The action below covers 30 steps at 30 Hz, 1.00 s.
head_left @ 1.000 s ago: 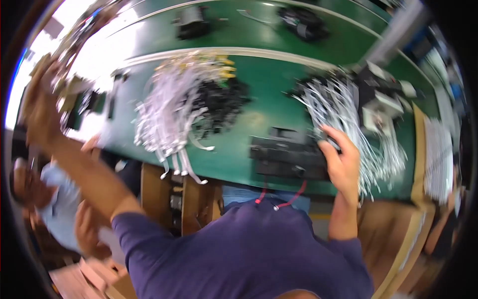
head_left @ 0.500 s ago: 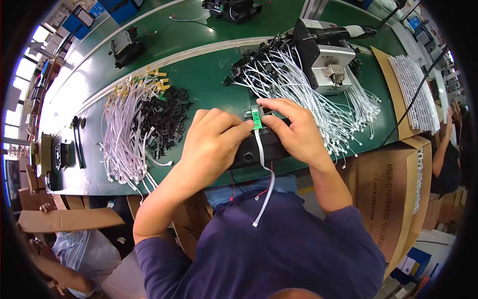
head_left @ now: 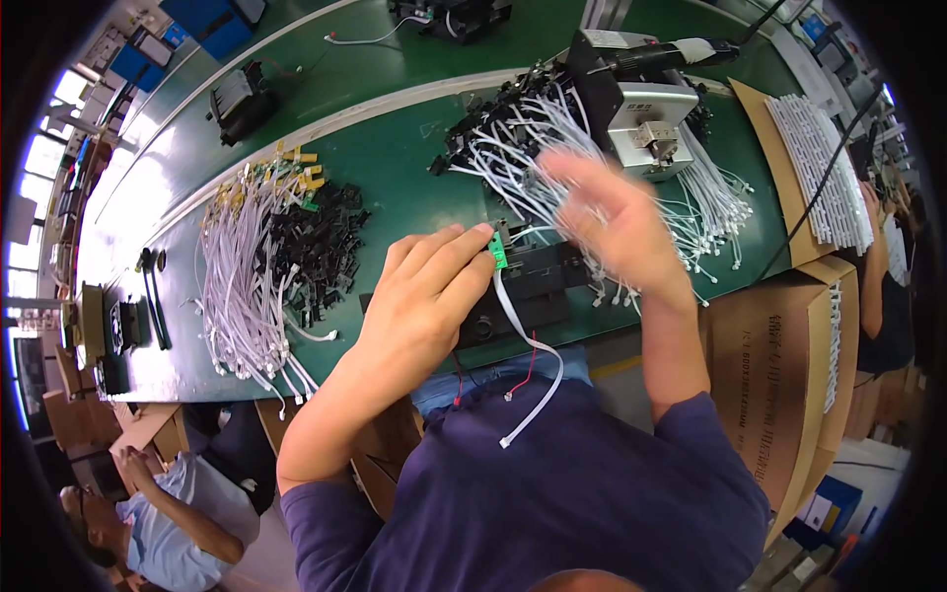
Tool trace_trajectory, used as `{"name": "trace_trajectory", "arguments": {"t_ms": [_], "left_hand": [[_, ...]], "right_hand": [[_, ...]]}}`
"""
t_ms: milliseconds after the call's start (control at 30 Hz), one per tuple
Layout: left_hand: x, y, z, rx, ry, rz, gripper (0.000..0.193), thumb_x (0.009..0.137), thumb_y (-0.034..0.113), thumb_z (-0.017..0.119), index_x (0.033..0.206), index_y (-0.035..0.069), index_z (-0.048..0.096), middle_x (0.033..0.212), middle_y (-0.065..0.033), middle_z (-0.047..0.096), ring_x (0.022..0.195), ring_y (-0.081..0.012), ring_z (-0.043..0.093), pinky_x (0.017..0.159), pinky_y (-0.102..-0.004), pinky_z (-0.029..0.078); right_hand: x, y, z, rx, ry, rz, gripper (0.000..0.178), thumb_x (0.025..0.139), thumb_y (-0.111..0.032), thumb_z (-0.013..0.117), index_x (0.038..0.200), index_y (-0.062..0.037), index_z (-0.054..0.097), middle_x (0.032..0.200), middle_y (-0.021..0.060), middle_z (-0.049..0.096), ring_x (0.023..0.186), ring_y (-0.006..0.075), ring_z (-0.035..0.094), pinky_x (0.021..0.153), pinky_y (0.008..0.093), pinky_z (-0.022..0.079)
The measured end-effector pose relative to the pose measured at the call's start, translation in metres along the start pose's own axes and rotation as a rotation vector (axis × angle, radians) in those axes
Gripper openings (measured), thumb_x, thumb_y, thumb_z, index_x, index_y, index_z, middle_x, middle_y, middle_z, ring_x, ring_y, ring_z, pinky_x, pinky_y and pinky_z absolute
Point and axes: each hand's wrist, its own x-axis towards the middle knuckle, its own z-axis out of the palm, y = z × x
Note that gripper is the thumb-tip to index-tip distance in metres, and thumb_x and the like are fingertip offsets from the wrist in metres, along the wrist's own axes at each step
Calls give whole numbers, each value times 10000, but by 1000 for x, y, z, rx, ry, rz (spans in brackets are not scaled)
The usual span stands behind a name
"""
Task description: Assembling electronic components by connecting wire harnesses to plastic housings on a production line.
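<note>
Left hand (head_left: 424, 281): fingertips on green board (head_left: 498, 253) — thumb hidden, can't tell if grip closes
Right hand (head_left: 631, 232): blurred — grip spread open, near white cables (head_left: 555, 126)
Green board: by the black block (head_left: 538, 283) on the worktop (head_left: 404, 153)

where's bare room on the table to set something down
A bare patch of green table lies between the left black pile and the right cable bundle, beyond the left hand. A narrower one separates the left cable bundle from the long black tool. Crowded: around the metal machine and right hand.
</note>
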Motion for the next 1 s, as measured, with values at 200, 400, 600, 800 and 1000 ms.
{"name": "trace_trajectory", "arguments": {"t_ms": [200,400,600,800,1000], "left_hand": [[-3,10,-6,-16,12,-20,302,731,-25,592,1029,14,612,1183,-137,606,1056,-319,591,906,-444,446],[-4,11,1,-16,37,-74,263,759,-39,601,1016,11,617,1168,-128,620,1038,-318,602,888,-447,464],[4,10,3,-48,76,-96,277,725,-67,632,993,-1,615,1135,-131,627,1011,-315,600,844,-405,466],[5,8,3,-81,42,-124,256,755,-113,618,992,-18,609,1155,-163,633,1047,-351,596,879,-404,480],[6,7,4,-65,61,-104,260,724,-80,631,976,-17,619,1136,-142,629,1001,-322,601,845,-397,468]], "right_hand": [[91,122,-147,561,672,280,424,817,-415,747,1001,-48,642,895,66,664,843,165,612,774,330,470],[120,100,-159,412,625,360,343,818,-355,752,1008,-92,642,921,22,640,822,138,593,685,305,472],[103,35,-160,412,759,-540,441,928,-397,605,1175,-55,475,922,136,652,838,259,669,746,392,542],[69,38,-142,412,727,-288,591,917,-482,595,1166,44,488,762,100,601,590,168,582,537,318,507],[56,65,-111,247,743,-332,573,924,-460,597,1157,53,496,762,94,599,591,152,579,543,306,494]]}}
